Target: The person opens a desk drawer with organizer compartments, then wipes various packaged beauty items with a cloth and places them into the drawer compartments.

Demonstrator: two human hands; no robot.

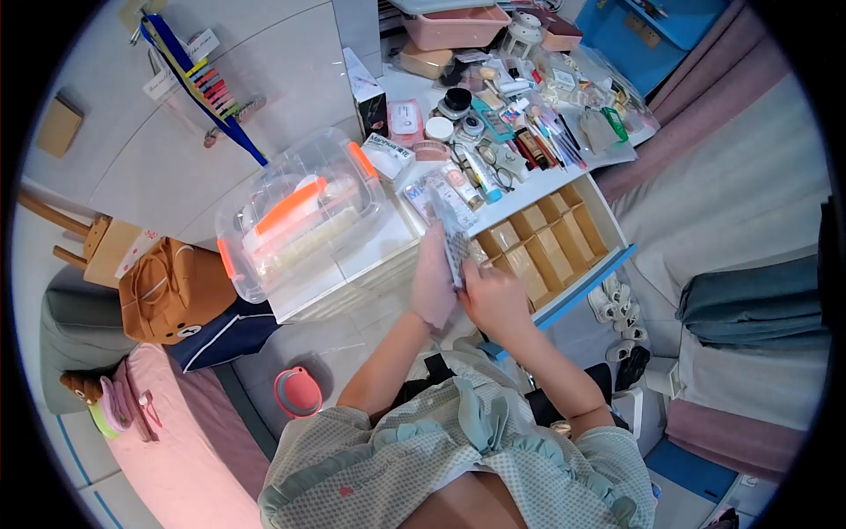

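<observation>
My left hand (434, 280) is wrapped round a thin, grey patterned flat item (454, 247), held up on edge over the front of the white desk. On its right side my right hand (493, 298) touches the lower part of the item with bent fingers. What the item is, I cannot make out. Just beyond my right hand is a pulled-out drawer with cardboard dividers (551, 236). Tubes, among them a white one (460, 185), and a clear packet (425, 196) lie on the desk behind the item.
A clear box with orange handles (304, 216) stands on the left of the desk. Many cosmetics, brushes (555, 132) and a pink bin (454, 28) fill the back. Below left are a brown bear bag (172, 291), a pink bucket (298, 392) and a bed (189, 432).
</observation>
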